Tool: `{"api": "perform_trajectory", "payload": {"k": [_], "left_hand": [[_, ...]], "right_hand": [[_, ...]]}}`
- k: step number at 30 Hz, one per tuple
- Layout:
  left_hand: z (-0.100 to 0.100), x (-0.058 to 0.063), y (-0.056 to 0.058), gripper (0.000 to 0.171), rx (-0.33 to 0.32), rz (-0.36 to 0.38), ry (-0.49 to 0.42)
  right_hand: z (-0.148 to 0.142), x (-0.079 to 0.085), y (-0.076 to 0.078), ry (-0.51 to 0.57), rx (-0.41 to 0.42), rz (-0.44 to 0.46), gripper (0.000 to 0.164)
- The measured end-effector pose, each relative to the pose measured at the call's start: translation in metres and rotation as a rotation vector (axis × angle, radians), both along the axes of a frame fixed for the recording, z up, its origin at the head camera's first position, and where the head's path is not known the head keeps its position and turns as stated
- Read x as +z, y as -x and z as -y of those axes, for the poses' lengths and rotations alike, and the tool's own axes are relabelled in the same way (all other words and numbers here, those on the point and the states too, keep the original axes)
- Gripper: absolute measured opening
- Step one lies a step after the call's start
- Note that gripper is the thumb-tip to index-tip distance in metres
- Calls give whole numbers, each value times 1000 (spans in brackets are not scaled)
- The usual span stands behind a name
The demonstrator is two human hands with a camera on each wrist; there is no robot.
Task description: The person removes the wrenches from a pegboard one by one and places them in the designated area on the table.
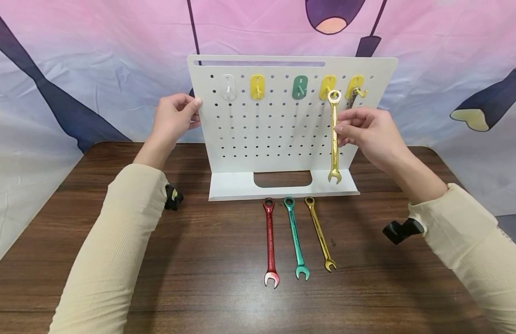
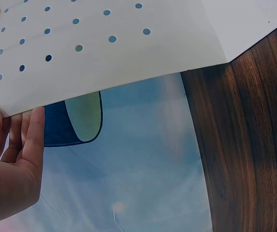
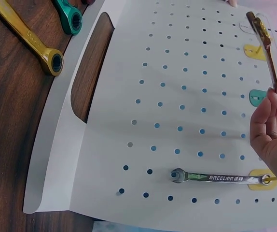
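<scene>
A white pegboard (image 1: 241, 162) stands upright on the table. My left hand (image 1: 172, 118) pinches its left edge, thumb in front and fingers behind. My right hand (image 1: 370, 134) holds a gold combination wrench (image 1: 334, 134) by the shaft, ring end up and open end down. That ring overlaps the fourth yellow hook (image 1: 327, 86) in the head view. On the rightmost yellow hook (image 1: 357, 86) hangs a silver wrench (image 3: 215, 178), mostly hidden behind my right hand from the head camera.
In front of the board lie a red wrench (image 1: 270, 246), a green wrench (image 1: 296, 239) and a second gold wrench (image 1: 320, 234). Further left on the board are a white hook (image 1: 228, 87), another yellow hook (image 1: 257, 87) and a green hook (image 1: 300, 87). A patterned cloth (image 1: 128, 69) hangs behind.
</scene>
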State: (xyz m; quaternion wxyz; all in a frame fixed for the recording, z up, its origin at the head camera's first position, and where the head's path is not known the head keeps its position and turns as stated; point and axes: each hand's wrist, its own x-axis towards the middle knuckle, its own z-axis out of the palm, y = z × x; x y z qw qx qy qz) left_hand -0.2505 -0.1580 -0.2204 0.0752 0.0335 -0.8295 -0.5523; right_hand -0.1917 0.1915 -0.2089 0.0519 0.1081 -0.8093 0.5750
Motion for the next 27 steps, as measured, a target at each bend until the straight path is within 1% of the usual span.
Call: {"api": "perform_trajectory", "payload": {"k": [5, 10, 13, 20, 27], "left_hand": [[0, 0, -1, 28, 4, 5, 1], [0, -1, -1, 28, 2, 3, 5], [1, -1, -1, 28, -1, 2, 2], [0, -1, -1, 29, 2, -1, 4], [0, 0, -1, 29, -1, 0, -2]], "right_hand": [[1, 0, -1, 106, 25, 18, 16], [0, 1, -2, 250, 74, 39, 14], [0, 0, -2, 312, 98, 55, 14], [-1, 0, -2, 381, 121, 74, 13], [0, 3, -1, 388, 117, 84, 15]]}}
